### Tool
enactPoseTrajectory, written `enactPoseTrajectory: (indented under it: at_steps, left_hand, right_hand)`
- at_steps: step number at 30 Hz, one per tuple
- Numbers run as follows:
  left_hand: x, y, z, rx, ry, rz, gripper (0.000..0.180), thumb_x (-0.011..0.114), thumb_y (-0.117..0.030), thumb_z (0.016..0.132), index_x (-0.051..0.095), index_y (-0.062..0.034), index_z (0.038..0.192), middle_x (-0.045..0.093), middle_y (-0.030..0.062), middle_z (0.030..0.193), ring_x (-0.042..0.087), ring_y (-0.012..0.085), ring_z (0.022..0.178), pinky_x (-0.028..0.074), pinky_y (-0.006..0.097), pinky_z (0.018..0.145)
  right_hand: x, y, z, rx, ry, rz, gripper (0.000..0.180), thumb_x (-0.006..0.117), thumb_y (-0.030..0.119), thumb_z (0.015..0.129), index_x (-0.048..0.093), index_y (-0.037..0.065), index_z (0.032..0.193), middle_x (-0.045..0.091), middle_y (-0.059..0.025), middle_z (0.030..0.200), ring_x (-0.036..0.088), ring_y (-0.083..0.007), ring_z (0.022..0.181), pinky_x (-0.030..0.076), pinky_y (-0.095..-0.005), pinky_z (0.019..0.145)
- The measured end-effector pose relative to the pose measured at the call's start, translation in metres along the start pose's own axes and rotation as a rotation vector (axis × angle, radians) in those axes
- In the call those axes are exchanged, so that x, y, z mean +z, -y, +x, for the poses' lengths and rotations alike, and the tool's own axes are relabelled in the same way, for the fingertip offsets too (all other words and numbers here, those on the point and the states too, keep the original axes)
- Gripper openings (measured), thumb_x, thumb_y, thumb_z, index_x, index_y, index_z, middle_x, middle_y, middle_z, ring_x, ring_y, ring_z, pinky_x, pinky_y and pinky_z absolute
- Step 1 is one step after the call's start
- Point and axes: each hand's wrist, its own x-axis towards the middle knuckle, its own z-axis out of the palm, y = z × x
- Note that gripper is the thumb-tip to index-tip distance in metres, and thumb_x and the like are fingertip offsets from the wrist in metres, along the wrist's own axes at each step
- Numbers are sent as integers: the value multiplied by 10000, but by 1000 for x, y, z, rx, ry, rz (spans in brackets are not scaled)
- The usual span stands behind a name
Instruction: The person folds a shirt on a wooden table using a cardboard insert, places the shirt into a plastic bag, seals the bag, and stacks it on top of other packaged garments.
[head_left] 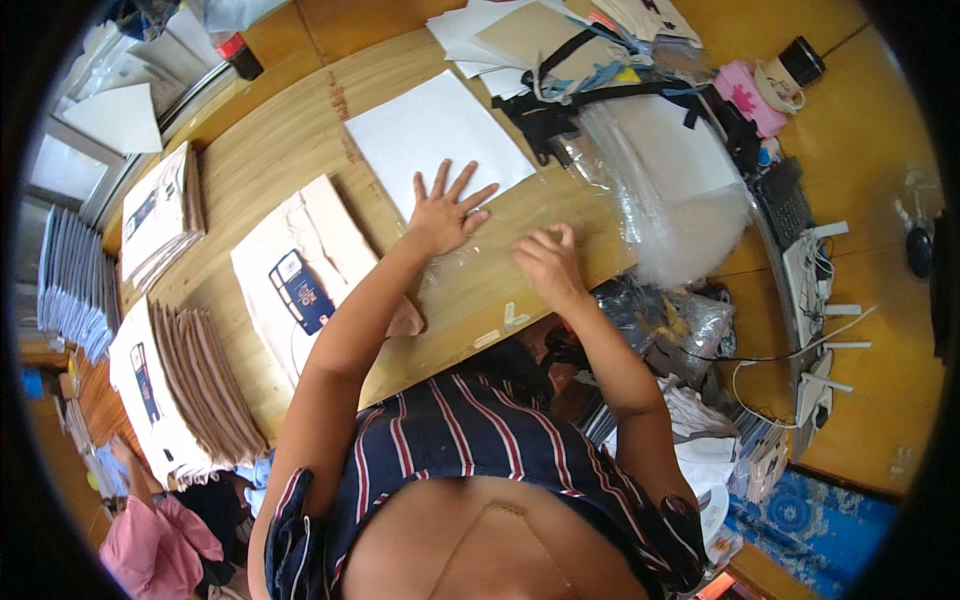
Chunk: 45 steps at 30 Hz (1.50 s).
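My left hand [447, 218] lies flat with its fingers spread, pressing on the near edge of a white sheet [430, 125] on the wooden table. To its right, my right hand [547, 258] has its fingers curled together above the tabletop; what they hold, if anything, is hidden. Something clear and shiny, like thin plastic film [450, 262], shows faintly on the wood by both hands. Left of my left forearm lies a folded pale pink garment [290, 235] with a dark blue tag [301, 292], partly covered by the arm.
Stacks of folded garments [190, 390] stand along the table's left side. Clear plastic bags [650, 190] lie at the right, beside black straps [545, 125] and papers. Beyond the right edge are a black keypad device [785, 205] and cables. A person in pink [150, 545] is at the lower left.
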Motion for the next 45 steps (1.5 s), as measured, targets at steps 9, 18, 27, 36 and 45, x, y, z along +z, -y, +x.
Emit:
enactPoseTrajectory:
  at_steps: [9,18,27,36,45]
  left_hand:
    - [4,-4,0,5,-134,-80,402,320,-451,848,363,-351,1235,193,-1,1372,144,316,1256,116,630,925]
    - [-17,-73,-18,-6,-148,-377,238,483,-288,797,630,-164,938,527,16,1121,393,220,1123,259,512,918]
    - [-21,-38,7,-406,-219,-156,559,579,-316,715,387,-134,1207,376,165,1240,339,340,1141,307,517,845]
    - [0,9,25,-364,145,-450,553,633,-340,673,432,-52,1101,586,147,904,560,295,806,417,426,730]
    - [-90,83,-90,-735,-598,-847,339,464,20,747,432,-62,1074,560,98,622,550,178,522,435,295,488]
  right_hand:
    - [-18,-8,-51,161,25,111,110,529,39,688,584,84,772,573,-29,872,542,-167,867,300,-398,865]
    - [-45,-9,-82,873,268,122,215,463,32,666,633,88,784,608,-122,792,578,-275,774,426,-363,692]
    - [-49,19,-145,1306,-164,791,210,447,-78,747,548,3,913,543,-59,687,564,-128,569,429,-214,458]
    - [-1,34,-159,1288,-273,1067,219,571,86,780,499,39,981,579,-61,782,557,-119,585,463,-212,501]
    - [-90,-22,-137,1120,-489,1069,365,552,-15,746,452,24,1096,586,-69,894,544,-127,757,443,-237,654]
